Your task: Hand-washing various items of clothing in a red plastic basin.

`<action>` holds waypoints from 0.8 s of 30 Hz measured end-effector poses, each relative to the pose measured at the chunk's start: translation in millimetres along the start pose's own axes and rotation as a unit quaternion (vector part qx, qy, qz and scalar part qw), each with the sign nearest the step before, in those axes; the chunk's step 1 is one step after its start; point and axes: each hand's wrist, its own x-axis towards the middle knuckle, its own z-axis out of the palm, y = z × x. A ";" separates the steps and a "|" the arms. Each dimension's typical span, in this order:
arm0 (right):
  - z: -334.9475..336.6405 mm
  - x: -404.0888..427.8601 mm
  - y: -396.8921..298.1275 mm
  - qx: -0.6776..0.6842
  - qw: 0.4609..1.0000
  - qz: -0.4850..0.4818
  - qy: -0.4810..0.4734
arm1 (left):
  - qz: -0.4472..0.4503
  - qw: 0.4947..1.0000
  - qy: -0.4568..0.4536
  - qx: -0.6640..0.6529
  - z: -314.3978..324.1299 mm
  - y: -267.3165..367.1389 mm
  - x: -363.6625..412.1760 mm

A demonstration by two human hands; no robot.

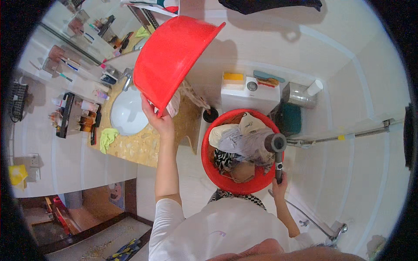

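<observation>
My left hand (159, 119) grips the rim of a red plastic basin (173, 55), raised and tilted on its side above the sink counter. In my right hand (280, 184) is the grey handle of a shower head (278, 143), held over the right edge of a large red tub (209, 173). Clothes (241, 140) in white, grey and black-and-white lie in the tub, with a brownish item near its front. Whether water is running I cannot tell.
A white sink (129, 112) is set in a yellow stone-patterned counter (140, 150) at left, with a green cloth (108, 138) on it. Behind the tub stands a white toilet tank (249, 98) bearing brushes. The metal shower hose (310, 217) runs at lower right.
</observation>
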 end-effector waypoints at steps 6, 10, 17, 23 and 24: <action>4.1 -3.7 -4.2 0.021 1.000 0.000 -0.006 | -0.039 0.998 0.023 -0.053 1.2 0.1 -8.5; 8.1 -1.5 -23.8 0.031 0.999 0.015 -0.020 | -0.180 0.978 0.044 -0.099 -5.0 -22.5 -30.7; 0.2 6.6 -1.1 -0.050 0.996 0.053 -0.056 | -0.474 0.786 0.175 -0.355 -55.2 -1.2 -54.5; 7.6 10.4 19.2 -0.060 0.996 0.014 -0.069 | -0.545 0.663 0.298 -0.418 -157.9 -89.1 -77.9; 8.2 10.5 30.5 -0.068 0.994 0.029 -0.080 | -0.551 0.656 0.304 -0.417 -168.6 -109.3 -89.2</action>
